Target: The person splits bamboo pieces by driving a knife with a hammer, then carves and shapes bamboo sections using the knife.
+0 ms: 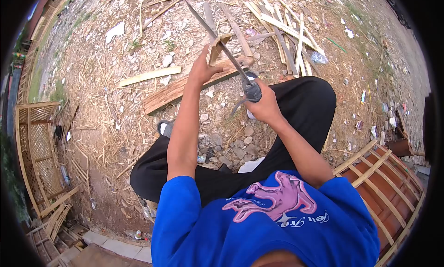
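My right hand (264, 103) is wrapped round the dark, cloth-bound handle of a long blade (237, 65), which points up and to the left. The blade crosses a short wooden piece (215, 50) that stands on a thick wooden beam (171, 92). On the left side of that piece is my left hand (202, 71), its fingers against the wood and its thumb stretched to the right. The beam lies aslant on the ground in front of my crossed legs.
Loose wooden strips (289, 31) are heaped beyond the beam, and a pale slat (150, 76) lies to its left. A lattice frame (39, 151) stands at far left, a slatted wooden frame (370, 172) at right. Stones and straw litter the ground.
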`<action>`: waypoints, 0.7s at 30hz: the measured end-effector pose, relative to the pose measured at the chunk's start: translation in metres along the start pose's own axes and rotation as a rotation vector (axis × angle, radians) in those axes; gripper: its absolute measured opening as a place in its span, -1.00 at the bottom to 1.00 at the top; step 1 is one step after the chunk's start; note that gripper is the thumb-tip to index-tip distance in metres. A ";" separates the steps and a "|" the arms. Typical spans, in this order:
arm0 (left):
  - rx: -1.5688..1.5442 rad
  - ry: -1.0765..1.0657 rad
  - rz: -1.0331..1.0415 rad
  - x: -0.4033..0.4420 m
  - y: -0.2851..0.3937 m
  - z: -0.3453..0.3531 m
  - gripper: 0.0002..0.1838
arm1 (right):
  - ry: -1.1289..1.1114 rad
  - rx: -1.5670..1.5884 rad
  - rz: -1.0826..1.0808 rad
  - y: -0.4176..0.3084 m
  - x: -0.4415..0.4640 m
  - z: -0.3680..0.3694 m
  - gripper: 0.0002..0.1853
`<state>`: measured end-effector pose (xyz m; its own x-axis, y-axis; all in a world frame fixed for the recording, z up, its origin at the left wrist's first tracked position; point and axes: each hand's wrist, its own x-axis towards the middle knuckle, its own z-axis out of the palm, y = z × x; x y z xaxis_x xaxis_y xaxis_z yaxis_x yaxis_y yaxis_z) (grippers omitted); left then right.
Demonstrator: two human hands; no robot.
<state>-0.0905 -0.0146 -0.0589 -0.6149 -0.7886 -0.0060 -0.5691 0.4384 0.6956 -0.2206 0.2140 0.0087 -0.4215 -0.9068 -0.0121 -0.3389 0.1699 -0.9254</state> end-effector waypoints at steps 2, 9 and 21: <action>-0.006 0.009 -0.069 -0.016 -0.041 0.029 0.11 | -0.004 -0.054 0.025 -0.019 -0.007 -0.002 -0.64; -0.188 0.277 0.031 -0.019 -0.022 0.005 -0.48 | -0.029 0.010 -0.024 -0.031 0.016 0.018 -0.66; -0.050 0.329 0.189 -0.005 0.010 0.013 -0.78 | 0.071 0.079 -0.076 -0.026 0.017 0.014 -0.66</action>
<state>-0.1003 -0.0011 -0.0614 -0.4932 -0.7959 0.3510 -0.4303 0.5739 0.6968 -0.2069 0.1885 0.0269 -0.4564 -0.8858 0.0836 -0.3058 0.0679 -0.9497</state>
